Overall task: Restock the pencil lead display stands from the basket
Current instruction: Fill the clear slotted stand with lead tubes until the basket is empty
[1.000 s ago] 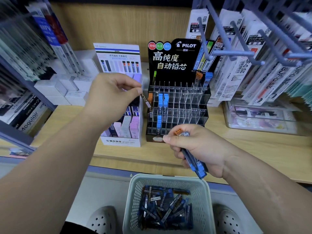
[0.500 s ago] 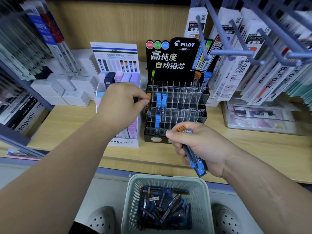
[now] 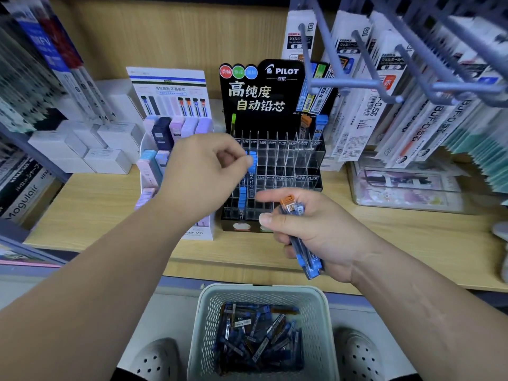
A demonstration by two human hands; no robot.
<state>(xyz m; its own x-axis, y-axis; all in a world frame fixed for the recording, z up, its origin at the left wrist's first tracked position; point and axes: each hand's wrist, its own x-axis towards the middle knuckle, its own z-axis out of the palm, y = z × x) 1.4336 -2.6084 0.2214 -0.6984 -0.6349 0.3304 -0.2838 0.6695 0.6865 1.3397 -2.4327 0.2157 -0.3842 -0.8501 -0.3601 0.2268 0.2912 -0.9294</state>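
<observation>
The black Pilot lead display stand (image 3: 288,163) sits on the wooden shelf, with several blue-capped lead tubes (image 3: 242,198) in its left clear slots. My left hand (image 3: 204,171) reaches to those left slots with fingers curled and thumb and forefinger tips together; whether a tube is between them is hidden. My right hand (image 3: 316,229) hovers in front of the stand and grips a bundle of lead tubes (image 3: 302,243), one orange-capped at the top, the others blue-capped at the bottom. Below, a pale green basket (image 3: 261,289) holds several more tubes (image 3: 258,339).
A white lead stand (image 3: 167,105) with pastel cases is left of the Pilot stand. White boxes (image 3: 107,158) sit further left. Metal pegs (image 3: 357,83) with hanging refill packs jut out at upper right. A clear case (image 3: 406,191) lies on the shelf at right.
My left hand carried an orange-capped tube down and right to the stand's left slots; the tube is no longer visible. My right hand stayed in place with its bundle.
</observation>
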